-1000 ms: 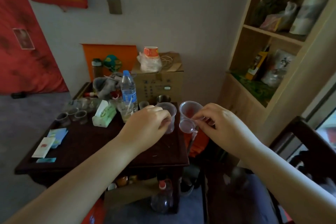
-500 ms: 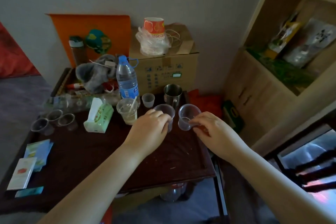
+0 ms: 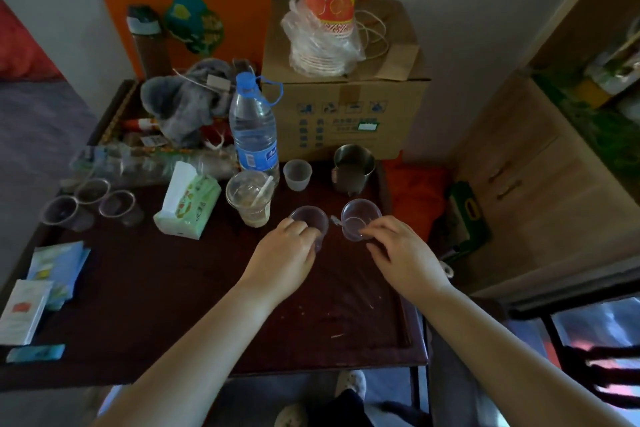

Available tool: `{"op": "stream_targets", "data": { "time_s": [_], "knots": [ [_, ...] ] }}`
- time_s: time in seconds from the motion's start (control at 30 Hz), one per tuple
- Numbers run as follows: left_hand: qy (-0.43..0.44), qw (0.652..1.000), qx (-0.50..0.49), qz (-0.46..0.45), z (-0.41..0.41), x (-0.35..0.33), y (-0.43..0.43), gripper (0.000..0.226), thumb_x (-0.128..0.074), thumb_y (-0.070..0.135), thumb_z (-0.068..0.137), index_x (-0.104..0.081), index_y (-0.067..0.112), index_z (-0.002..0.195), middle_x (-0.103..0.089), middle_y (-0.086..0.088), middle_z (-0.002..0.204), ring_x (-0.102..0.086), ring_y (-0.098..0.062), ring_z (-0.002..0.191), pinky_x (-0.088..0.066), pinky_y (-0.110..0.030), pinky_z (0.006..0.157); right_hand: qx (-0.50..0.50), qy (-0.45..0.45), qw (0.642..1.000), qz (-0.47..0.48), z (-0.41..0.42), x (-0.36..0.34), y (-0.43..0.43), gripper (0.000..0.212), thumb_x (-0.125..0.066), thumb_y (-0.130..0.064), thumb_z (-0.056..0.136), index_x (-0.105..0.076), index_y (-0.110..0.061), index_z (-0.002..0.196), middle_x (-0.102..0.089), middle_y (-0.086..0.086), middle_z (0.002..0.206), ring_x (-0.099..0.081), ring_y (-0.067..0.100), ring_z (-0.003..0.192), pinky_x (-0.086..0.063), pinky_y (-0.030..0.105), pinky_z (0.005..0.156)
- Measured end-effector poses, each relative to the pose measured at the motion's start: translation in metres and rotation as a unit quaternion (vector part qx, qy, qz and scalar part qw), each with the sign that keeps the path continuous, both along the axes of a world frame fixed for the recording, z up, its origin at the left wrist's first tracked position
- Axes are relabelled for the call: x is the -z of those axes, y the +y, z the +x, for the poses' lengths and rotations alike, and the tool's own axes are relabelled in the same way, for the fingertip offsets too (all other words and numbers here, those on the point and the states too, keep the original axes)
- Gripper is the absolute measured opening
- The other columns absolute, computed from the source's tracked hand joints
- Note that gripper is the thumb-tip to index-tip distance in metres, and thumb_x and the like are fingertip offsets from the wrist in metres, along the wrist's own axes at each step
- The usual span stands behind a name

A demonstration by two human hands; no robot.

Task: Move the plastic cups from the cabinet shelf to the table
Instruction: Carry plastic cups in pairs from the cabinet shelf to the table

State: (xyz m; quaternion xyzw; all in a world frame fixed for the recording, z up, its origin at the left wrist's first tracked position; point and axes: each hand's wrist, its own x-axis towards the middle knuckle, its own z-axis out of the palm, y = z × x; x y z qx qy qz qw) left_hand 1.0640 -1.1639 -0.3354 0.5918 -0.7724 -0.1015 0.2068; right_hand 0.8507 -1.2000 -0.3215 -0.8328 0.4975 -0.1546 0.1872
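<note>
Two clear cups, side by side on bench [image 3: 173, 288]: left hand [image 3: 282, 262] grasping left cup [image 3: 309, 218], right hand [image 3: 403, 253] grasping right cup [image 3: 360, 224].

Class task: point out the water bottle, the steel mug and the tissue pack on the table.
water bottle [image 3: 254, 128]: head view, clear body above label.
steel mug [image 3: 353, 170]: head view, side wall.
tissue pack [image 3: 190, 208]: head view, green wrapper.

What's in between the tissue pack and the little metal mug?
In the head view, a clear iced drink cup with a straw and a small frosted cup sit between the tissue pack and the metal mug.
</note>
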Motion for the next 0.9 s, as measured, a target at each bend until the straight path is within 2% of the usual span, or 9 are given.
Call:
{"op": "stream_targets", "data": {
  "time_s": [0.3, 0.4, 0.53, 0.63, 0.77, 0.9],
  "knots": [
    [0.004, 0.996, -0.060, 0.069, -0.004, 0.053, -0.036, 0.021, -0.055, 0.009, 0.083, -0.062, 0.011, 0.102, -0.063, -0.003, 0.094, -0.055, -0.022, 0.094, -0.052, -0.033, 0.072, -0.056, 0.012, 0.995, 0.088, 0.013, 0.060, -0.065, 0.033, -0.052, -0.011, 0.090, -0.057, -0.012, 0.123, -0.054, -0.001, 0.119, -0.048, 0.015, 0.113, -0.042, 0.027, 0.095],
    [0.006, 0.993, -0.078, 0.089, -0.010, 0.068, -0.047, 0.020, -0.052, 0.014, 0.086, -0.062, 0.011, 0.103, -0.063, -0.004, 0.098, -0.054, -0.022, 0.097, -0.051, -0.035, 0.077, -0.072, 0.020, 0.992, 0.105, 0.012, 0.078, -0.080, 0.035, -0.053, -0.010, 0.089, -0.055, -0.010, 0.124, -0.053, 0.001, 0.119, -0.049, 0.016, 0.113, -0.037, 0.020, 0.094],
    [0.015, 0.990, -0.103, 0.094, -0.017, 0.083, -0.058, 0.025, -0.052, 0.026, 0.088, -0.062, 0.013, 0.107, -0.063, -0.001, 0.099, -0.052, -0.017, 0.100, -0.050, -0.028, 0.076, -0.075, 0.023, 0.989, 0.128, 0.006, 0.099, -0.092, 0.036, -0.054, -0.015, 0.090, -0.054, -0.012, 0.126, -0.052, 0.000, 0.121, -0.047, 0.014, 0.114, -0.034, 0.017, 0.092],
    [0.012, 0.989, -0.107, 0.097, -0.022, 0.091, -0.064, 0.026, -0.049, 0.030, 0.090, -0.063, 0.014, 0.105, -0.064, -0.001, 0.098, -0.053, -0.016, 0.098, -0.049, -0.026, 0.076, -0.065, 0.011, 0.988, 0.141, 0.002, 0.110, -0.097, 0.034, -0.054, -0.021, 0.090, -0.056, -0.014, 0.123, -0.053, -0.001, 0.120, -0.048, 0.012, 0.114, -0.039, 0.021, 0.092],
    [0.003, 0.989, -0.107, 0.101, -0.028, 0.099, -0.071, 0.023, -0.049, 0.027, 0.091, -0.064, 0.014, 0.103, -0.065, -0.001, 0.098, -0.053, -0.016, 0.098, -0.048, -0.026, 0.076, -0.052, -0.009, 0.990, 0.135, 0.000, 0.120, -0.100, 0.028, -0.055, -0.023, 0.090, -0.062, -0.015, 0.116, -0.057, -0.003, 0.112, -0.051, 0.011, 0.107, -0.047, 0.027, 0.085],
    [-0.008, 0.989, -0.102, 0.110, -0.031, 0.107, -0.073, 0.023, -0.048, 0.026, 0.091, -0.063, 0.014, 0.103, -0.065, -0.001, 0.100, -0.053, -0.018, 0.099, -0.050, -0.030, 0.077, -0.055, -0.020, 0.991, 0.117, -0.001, 0.126, -0.099, 0.025, -0.057, -0.021, 0.089, -0.065, -0.014, 0.112, -0.059, -0.004, 0.108, -0.052, 0.010, 0.104, -0.047, 0.024, 0.082]
  ]
}}
